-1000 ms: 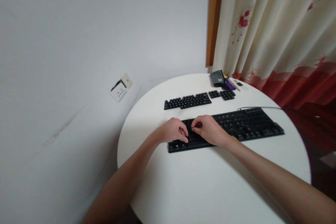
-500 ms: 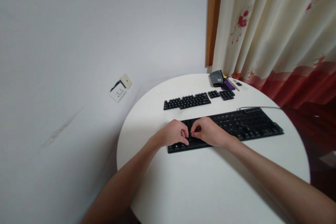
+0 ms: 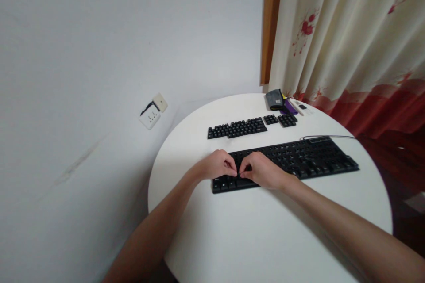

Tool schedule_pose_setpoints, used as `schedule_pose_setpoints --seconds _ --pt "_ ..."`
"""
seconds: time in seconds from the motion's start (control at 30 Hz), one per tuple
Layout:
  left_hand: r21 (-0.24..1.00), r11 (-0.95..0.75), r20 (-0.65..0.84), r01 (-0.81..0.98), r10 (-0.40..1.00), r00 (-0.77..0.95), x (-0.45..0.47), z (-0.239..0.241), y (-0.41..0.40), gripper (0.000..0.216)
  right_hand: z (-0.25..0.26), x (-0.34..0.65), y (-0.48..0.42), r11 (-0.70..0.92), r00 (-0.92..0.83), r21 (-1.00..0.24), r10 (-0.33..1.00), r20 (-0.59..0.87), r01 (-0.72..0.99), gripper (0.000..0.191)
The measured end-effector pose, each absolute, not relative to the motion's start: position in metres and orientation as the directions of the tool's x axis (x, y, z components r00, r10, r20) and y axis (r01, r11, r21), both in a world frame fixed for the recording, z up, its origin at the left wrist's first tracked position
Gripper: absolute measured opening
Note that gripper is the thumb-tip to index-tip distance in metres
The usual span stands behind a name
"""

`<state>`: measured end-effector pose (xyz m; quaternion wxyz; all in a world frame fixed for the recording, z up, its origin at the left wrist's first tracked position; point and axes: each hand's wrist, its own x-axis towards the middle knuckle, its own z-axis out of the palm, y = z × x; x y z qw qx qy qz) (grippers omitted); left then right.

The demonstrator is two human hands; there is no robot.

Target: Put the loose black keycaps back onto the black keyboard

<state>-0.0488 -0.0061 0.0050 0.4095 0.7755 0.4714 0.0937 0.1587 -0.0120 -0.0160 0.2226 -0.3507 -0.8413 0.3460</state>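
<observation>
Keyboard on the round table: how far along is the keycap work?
Done: three groups of loose keycaps lie in rows on the white table behind the black keyboard. In hand: left hand and right hand pinch together over the keyboard's left end; what they grip is hidden. Left: some caps look seated along its front row and right part, but the count is too small to tell.

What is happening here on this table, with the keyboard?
A person has both hands at the left end of a black keyboard on a round white table. The left hand and right hand are curled, fingertips meeting over the keys; what they pinch is too small to tell. Behind the keyboard lie loose black keycaps, laid in rows, untouched.
</observation>
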Motion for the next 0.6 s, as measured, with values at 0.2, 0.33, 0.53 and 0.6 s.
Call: schedule_pose_setpoints --seconds 0.2,0.33,0.53,0.6 --pt "0.725 -0.212 -0.247 0.655 0.808 0.535 -0.05 0.003 -0.005 0.013 -0.013 0.16 -0.016 0.618 -0.695 -0.633 0.698 0.172 0.465 0.015" --pt "0.719 -0.21 -0.254 0.662 0.808 0.532 -0.05 0.004 -0.006 0.013 -0.007 0.163 -0.018 0.694 -0.726 -0.521 0.662 0.187 0.498 0.02" --pt "0.713 -0.193 -0.26 0.674 0.82 0.51 -0.049 0.003 -0.007 0.015 0.006 0.169 -0.022 0.734 -0.764 -0.401 0.635 0.118 0.548 0.036" --pt "0.696 -0.196 -0.259 0.691 0.829 0.496 -0.049 0.002 -0.006 0.015 0.01 0.169 -0.024 0.729 -0.765 -0.372 0.64 0.075 0.574 0.036"
